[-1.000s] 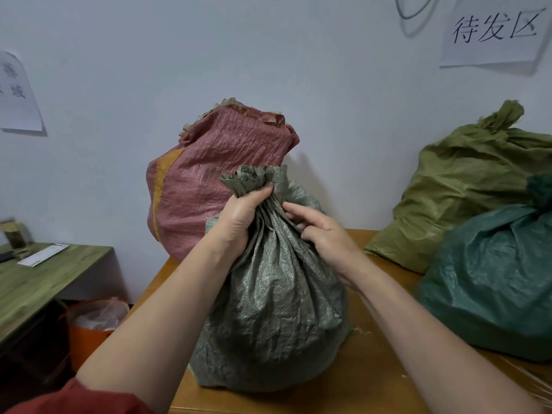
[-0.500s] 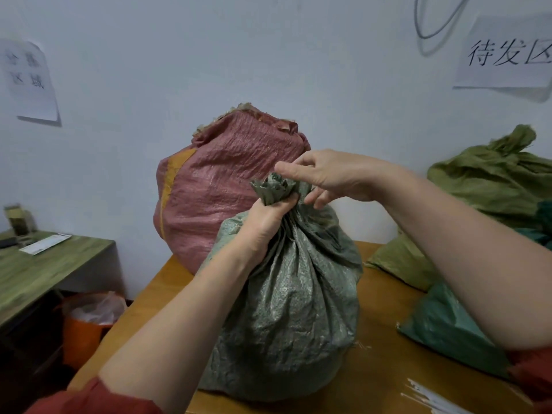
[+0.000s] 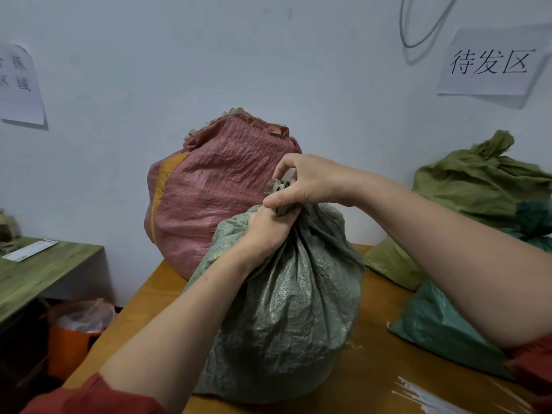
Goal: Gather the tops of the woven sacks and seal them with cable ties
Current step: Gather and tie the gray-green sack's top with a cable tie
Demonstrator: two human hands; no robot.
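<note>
The neck of the grey-green sack (image 3: pixel 283 309) is gripped by the left hand (image 3: pixel 265 231), its fingers curled tightly round the bunched fabric. The right hand (image 3: pixel 310 180) is placed directly above the left, touching it, and the tuft (image 3: pixel 282 194) of loose fabric ends is pinched between its thumb and curled fingers. No tie is seen in either hand, so the neck is judged to be gathered but not yet sealed. The body of the sack is stood below both hands on the wooden table (image 3: pixel 373 369). Thin strips, taken to be white cable ties (image 3: pixel 424 395), are laid on the table well below the right hand, beside its forearm. If the right hand is let go to fetch a tie, the neck will be held by the left hand alone. Should that grip be slackened, the stiff woven pleats can be expected to spring open, and the gathering would have to be repeated. If the tie is set too close to the tuft, it may slide off over the short ends. Behind the hands a pink sack (image 3: pixel 221 186) is stood with its top ungathered. Beyond the right forearm an olive sack (image 3: pixel 478 180) with a bunched top and a teal sack (image 3: pixel 433 324) are laid.
</note>
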